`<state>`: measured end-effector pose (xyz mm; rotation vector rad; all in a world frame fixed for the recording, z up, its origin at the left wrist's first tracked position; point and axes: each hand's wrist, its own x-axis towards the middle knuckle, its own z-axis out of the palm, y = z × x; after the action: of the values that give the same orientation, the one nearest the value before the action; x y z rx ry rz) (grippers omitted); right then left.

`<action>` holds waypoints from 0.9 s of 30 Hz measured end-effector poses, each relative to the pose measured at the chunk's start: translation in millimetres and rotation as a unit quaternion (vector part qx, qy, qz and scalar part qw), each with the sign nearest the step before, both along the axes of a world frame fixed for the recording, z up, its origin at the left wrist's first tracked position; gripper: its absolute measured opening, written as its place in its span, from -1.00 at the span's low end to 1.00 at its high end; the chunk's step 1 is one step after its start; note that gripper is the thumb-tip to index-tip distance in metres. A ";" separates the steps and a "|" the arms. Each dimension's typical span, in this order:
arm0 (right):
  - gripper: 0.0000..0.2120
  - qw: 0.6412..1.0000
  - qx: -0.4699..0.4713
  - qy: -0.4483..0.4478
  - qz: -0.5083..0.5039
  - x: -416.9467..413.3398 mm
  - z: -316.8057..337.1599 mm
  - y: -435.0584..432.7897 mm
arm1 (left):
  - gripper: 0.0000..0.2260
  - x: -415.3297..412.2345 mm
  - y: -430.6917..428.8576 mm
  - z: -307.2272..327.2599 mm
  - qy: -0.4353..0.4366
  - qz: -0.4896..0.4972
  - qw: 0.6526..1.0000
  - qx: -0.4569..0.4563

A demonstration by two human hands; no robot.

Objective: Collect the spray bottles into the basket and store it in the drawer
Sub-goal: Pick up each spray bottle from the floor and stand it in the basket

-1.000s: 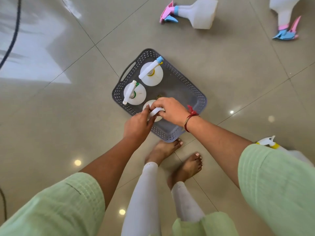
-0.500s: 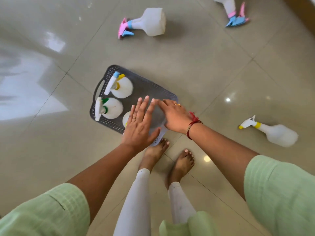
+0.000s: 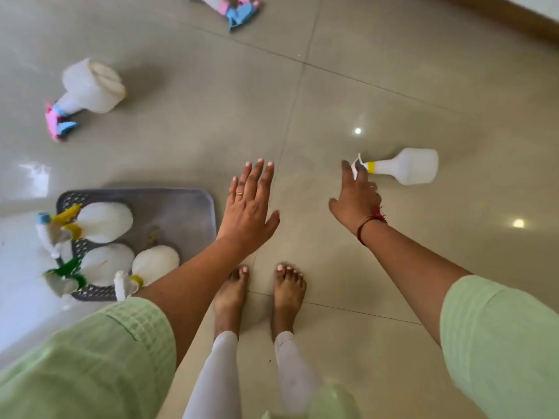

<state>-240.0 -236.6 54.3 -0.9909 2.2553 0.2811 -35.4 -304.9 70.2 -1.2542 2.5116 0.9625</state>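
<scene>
Glossy beige floor tiles fill the view. The grey basket sits at eight o'clock with three spray bottles standing in it. At two o'clock lies a yellow-collared bottle, on its side. The right hand reaches its sprayer head with fingers stretched and thumb wide, not closed on anything. Blur hides whether they touch. The left hand hovers flat at centre, fingers spread, holding nothing.

The bottle looks empty, so light, and its smooth plastic may roll. The narrow neck below the collar seems the surest hold. A pink-and-blue bottle lies at ten o'clock. Another at twelve is cut by the frame's edge. No drawer shows.
</scene>
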 end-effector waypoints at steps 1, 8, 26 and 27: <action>-0.21 0.999 0.026 0.007 -0.038 -11.4 -5.1 7.7 | -0.23 -8.1 2.5 -5.0 -0.005 -0.016 1.000 0.000; -0.14 0.992 0.054 -0.014 -0.115 -48.3 -44.0 32.2 | -0.26 -52.8 16.6 -44.2 -0.011 -0.110 0.994 0.014; -0.13 0.965 0.009 -0.131 -0.227 -29.1 -100.6 -0.2 | -0.33 -22.7 20.6 -82.0 -0.003 -0.110 0.993 0.031; -0.05 0.961 0.018 -0.133 -0.242 -26.2 -100.5 -1.3 | -0.33 -20.6 21.4 -80.6 0.002 -0.110 0.993 0.029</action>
<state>-266.2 -237.9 -46.2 -0.4009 2.1484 -0.0253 -56.1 -283.5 -10.3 -0.9346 2.5386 0.9776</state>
